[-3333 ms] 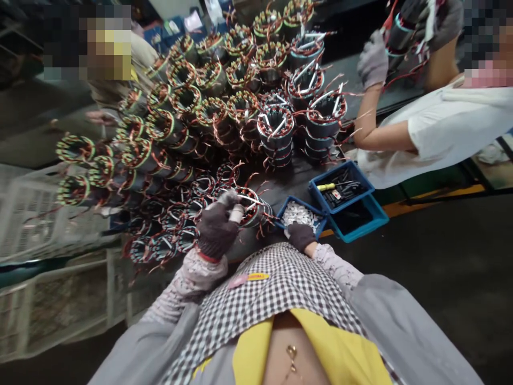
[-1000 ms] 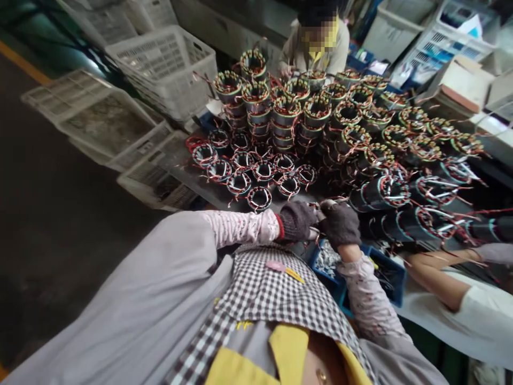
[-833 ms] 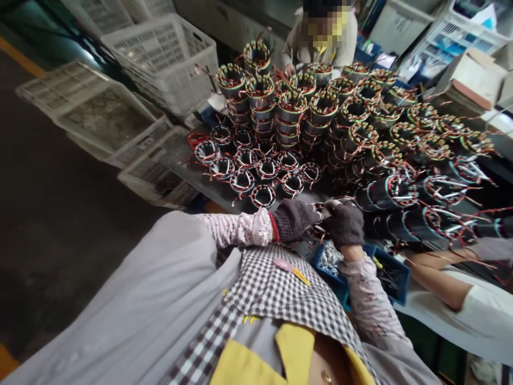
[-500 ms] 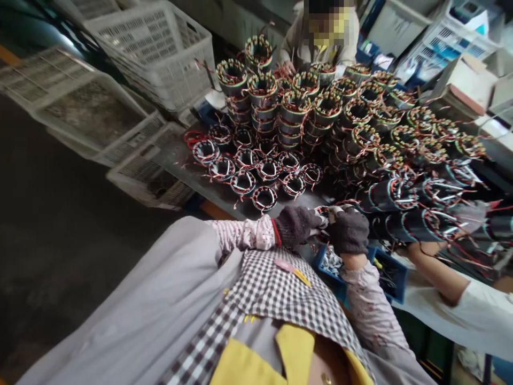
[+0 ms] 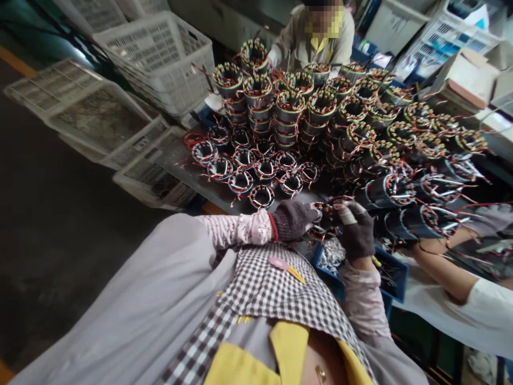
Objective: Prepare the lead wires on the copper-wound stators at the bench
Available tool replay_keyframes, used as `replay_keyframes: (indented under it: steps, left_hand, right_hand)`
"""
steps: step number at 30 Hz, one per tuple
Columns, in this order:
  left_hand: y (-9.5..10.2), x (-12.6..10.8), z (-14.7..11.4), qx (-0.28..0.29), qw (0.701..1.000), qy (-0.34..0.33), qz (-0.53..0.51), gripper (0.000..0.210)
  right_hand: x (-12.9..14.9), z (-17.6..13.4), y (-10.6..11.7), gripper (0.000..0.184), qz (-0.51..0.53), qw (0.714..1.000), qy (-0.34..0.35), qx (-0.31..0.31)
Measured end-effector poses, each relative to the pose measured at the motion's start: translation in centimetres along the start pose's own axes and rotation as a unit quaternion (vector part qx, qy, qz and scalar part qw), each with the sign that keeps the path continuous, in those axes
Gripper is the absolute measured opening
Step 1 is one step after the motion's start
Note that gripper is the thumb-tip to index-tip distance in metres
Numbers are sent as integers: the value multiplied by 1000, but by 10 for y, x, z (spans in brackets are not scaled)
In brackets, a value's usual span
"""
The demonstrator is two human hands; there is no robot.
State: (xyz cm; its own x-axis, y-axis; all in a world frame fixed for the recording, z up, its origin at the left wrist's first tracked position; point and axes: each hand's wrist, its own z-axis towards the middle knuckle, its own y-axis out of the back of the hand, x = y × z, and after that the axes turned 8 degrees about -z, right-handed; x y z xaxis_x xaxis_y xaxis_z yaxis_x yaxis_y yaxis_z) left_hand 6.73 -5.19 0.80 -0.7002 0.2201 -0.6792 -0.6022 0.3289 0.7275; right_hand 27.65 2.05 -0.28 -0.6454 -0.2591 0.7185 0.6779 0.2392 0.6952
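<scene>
My left hand (image 5: 295, 221), in a dark glove with bare fingertips, is closed on the side of a motor stator (image 5: 323, 221) at the table's near edge. My right hand (image 5: 356, 229), gloved the same way, is bent at the stator's right side. Its thumb and fingers are pinched together near a red lead wire (image 5: 340, 199); whether the wire is between them is too small to make out. Just beyond stand several small stators (image 5: 262, 197) with red and white wires, open ends up. Below my right hand is a blue bin (image 5: 332, 258) of small whitish pieces.
Tall stacks of wound stators (image 5: 289, 107) fill the table's far side. More stators (image 5: 420, 222) lie sideways at right, by a co-worker's arm (image 5: 444, 262). Another person (image 5: 318, 40) stands opposite. White plastic crates (image 5: 156, 59) stand at left. A second blue bin (image 5: 395, 278) holds dark tools.
My right hand has moved a little right, away from my left hand, and more of the stator shows. The person opposite has brought a hand to the back left stack.
</scene>
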Motion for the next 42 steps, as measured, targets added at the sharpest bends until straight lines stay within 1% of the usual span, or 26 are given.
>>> replay_keyframes:
  steps: [2,3,4,6,8,10,12,14,15,16,18,20,23,25,27,28,31,33,34,36,37,39,40,42]
  left_hand:
    - [1,-8,0,17,998,3,58,39]
    - [2,-11,1,23,998,5,67,41]
    - [2,-13,2,26,998,9,59,41]
    - [-1,-13,4,15,999,29,-8,36]
    - [-8,-7,5,-19,991,66,-116,29]
    - [-18,4,4,-62,967,105,-225,24]
    - [-23,16,-1,-124,939,130,-292,21]
    - [-19,22,-9,-178,911,121,-353,17]
    - [-14,21,-13,-191,893,106,-393,18]
    - [-8,19,-16,-188,875,91,-437,21]
    - [4,10,-21,-144,843,75,-514,30]
    - [10,2,-21,-116,825,84,-547,38]
    - [7,-1,-20,-113,800,100,-580,40]
    - [0,2,-19,-112,788,105,-596,42]
    - [-6,6,-20,-104,783,105,-604,42]
    - [-8,6,-20,-98,779,104,-611,41]
    - [-10,3,-21,-47,755,101,-646,31]
    - [-11,-4,-21,5,751,96,-653,27]
    - [-12,-7,-21,30,752,97,-651,27]
    - [-15,-16,-20,63,749,103,-652,27]
    - [-17,-20,-19,72,742,106,-658,27]
    - [-21,-27,-17,81,734,102,-666,27]
    - [-24,-30,-16,74,737,96,-665,27]
    - [-28,-34,-14,28,760,84,-644,30]
  right_hand:
    - [6,-5,-4,42,11,999,-30,22]
    - [8,-6,-7,40,5,999,-34,33]
    - [9,-6,-11,38,-12,999,-31,41]
    - [10,-4,-17,34,-39,998,-23,47]
    - [9,-4,-22,31,-50,997,-23,47]
    - [10,-6,-26,29,-59,997,-25,43]
    - [13,-9,-31,28,-78,996,-33,34]
    - [15,-11,-36,28,-92,994,-52,14]
    - [16,-12,-38,28,-91,994,-63,-1]
    - [16,-12,-39,28,-82,994,-72,-15]
    - [17,-15,-38,27,-29,996,-74,-30]
    - [20,-21,-33,25,64,996,-60,-27]
    - [31,-41,-25,25,197,980,-24,-28]
    - [42,-55,-26,21,232,972,16,-37]
    - [55,-65,-30,18,236,969,52,-48]
    - [60,-69,-32,18,235,969,58,-51]
    - [72,-78,-34,18,233,970,24,-73]
    - [73,-85,-31,17,225,969,4,-100]
    - [73,-89,-28,16,225,969,4,-105]
    - [67,-95,-23,13,244,965,12,-92]
    - [64,-98,-21,12,256,963,10,-83]
    - [55,-103,-16,16,264,960,-12,-89]
    - [51,-107,-14,17,252,962,-28,-102]
    - [39,-116,-8,19,181,971,-72,-140]
